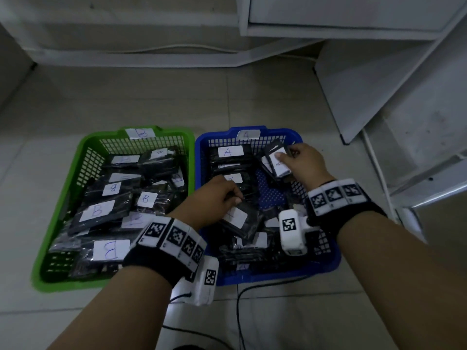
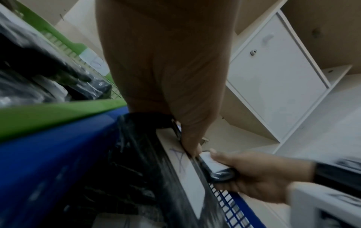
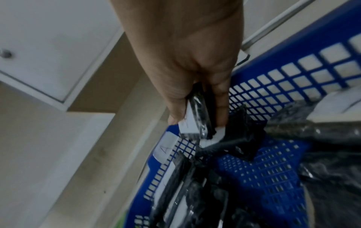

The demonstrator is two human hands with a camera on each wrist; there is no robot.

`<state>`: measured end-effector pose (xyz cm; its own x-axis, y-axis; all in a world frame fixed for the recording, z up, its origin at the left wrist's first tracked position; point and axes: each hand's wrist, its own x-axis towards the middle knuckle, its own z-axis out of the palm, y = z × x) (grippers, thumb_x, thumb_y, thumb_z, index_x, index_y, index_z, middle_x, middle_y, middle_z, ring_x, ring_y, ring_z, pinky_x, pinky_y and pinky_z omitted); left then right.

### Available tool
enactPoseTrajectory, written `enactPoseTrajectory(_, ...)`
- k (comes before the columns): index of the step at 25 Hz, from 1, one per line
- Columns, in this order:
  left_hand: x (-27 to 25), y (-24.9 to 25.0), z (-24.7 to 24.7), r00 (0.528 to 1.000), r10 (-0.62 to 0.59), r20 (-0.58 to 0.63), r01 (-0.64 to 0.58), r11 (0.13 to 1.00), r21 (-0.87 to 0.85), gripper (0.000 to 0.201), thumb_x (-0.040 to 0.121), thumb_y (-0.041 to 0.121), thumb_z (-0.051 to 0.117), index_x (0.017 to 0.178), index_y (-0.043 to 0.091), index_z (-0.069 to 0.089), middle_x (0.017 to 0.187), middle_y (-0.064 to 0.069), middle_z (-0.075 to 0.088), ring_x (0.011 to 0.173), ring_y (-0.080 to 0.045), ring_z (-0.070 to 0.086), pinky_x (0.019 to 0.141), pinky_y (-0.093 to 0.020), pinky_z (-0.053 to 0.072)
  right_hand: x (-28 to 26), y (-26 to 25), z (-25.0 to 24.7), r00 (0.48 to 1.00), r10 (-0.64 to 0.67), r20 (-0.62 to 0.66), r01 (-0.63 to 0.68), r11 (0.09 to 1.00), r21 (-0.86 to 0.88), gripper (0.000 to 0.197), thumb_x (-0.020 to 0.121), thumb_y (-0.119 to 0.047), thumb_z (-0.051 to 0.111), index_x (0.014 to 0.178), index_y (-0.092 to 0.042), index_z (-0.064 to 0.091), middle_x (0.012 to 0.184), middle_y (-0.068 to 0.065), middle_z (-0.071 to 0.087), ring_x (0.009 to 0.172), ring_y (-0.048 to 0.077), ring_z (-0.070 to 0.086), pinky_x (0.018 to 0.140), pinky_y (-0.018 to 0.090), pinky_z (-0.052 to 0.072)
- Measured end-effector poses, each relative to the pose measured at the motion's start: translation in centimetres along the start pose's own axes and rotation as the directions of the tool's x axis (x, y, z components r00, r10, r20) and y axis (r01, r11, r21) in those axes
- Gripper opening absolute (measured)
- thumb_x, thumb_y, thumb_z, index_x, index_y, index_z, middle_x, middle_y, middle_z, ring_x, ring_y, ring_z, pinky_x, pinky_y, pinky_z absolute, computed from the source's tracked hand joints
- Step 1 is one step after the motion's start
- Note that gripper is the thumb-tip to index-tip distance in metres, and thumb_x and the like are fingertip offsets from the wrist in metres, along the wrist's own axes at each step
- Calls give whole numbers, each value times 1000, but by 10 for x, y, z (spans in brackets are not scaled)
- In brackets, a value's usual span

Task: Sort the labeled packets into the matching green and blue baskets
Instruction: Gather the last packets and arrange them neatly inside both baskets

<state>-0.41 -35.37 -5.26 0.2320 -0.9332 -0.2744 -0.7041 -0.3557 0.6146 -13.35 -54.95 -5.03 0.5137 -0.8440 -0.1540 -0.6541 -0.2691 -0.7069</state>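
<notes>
Two hands work inside the blue basket [image 1: 331,258]: the right hand [image 1: 302,161] pinches a black packet [image 1: 276,160] near the far wall, the left hand [image 1: 217,198] grips another packet [image 1: 240,218] by its edge. Its label looks like A, though blurred. The green basket [image 1: 63,198] alongside holds B packets. Judged mid-sort; next, read each label, then release or carry across.

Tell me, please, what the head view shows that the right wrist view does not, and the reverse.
Only the head view shows the green basket of B packets and the left hand gripping a packet. Only the right wrist view shows the white cabinet door with its knob. Both show the right hand pinching a labeled packet over the blue basket.
</notes>
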Motion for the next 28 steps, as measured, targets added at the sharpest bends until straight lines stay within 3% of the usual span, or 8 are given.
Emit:
enactPoseTrajectory(3,7,-1,7,997,-20,-81,17,999,-40,20,99,25,45,113,20,57,104,1,39,95,-20,51,86,-28,42,22,4,22,999,-30,-20,23,962,-272,36,90,-36,59,100,-2,64,105,16,67,95,31,61,68,26,37)
enactPoseTrajectory(8,12,-6,8,983,-47,-177,24,991,-132,22,101,19,38,115,18,55,110,-6,40,95,-23,50,85,-28,43,17,6,33,976,-190,-109,105,842,-529,37,93,-25,54,123,-5,49,131,18,44,118,34,44,77,40,46)
enactPoseTrajectory(11,16,-6,13,967,-102,-234,59,981,-185,23,101,17,37,112,16,58,109,-5,38,97,-22,48,87,-24,40,13,13,32,926,-370,-76,270,789,-552,30,90,-22,56,116,-5,53,122,18,47,114,35,43,79,44,49)
enactPoseTrajectory(14,17,-2,13,953,-199,-230,142,960,-241,26,93,30,57,114,17,55,114,-2,32,104,-17,46,88,-14,32,9,20,32,934,-342,101,327,710,-624,57,79,-37,69,124,-9,49,123,16,49,116,34,42,88,42,43)
enactPoseTrajectory(18,16,-3,11,980,-193,-52,187,977,-102,87,56,37,89,126,19,41,125,-3,20,112,-15,34,102,-23,31,11,21,32,950,-313,15,250,730,-636,65,79,-36,72,129,-4,44,131,17,42,122,33,36,94,39,41)
enactPoseTrajectory(21,17,-5,18,981,-169,-98,166,985,-44,83,61,26,86,128,16,39,127,-7,22,118,-26,40,108,-34,36,10,18,32,945,-327,2,249,716,-652,65,86,-53,55,127,-4,47,129,15,45,120,32,38,96,39,36)
enactPoseTrajectory(25,15,-5,20,979,-124,-165,127,992,11,80,61,39,83,130,20,45,127,-6,30,118,-30,36,102,-47,38,11,12,19,952,-298,67,244,610,-754,57,90,-49,49,129,-7,49,129,14,48,123,33,36,95,41,33)
enactPoseTrajectory(28,5,-1,17,960,-81,-266,133,974,182,81,64,52,77,133,26,44,128,-2,35,117,-29,34,105,-44,33,-5,9,13,930,-366,10,303,752,-586,45,88,-40,58,121,-9,57,120,15,52,115,34,41,90,41,37)
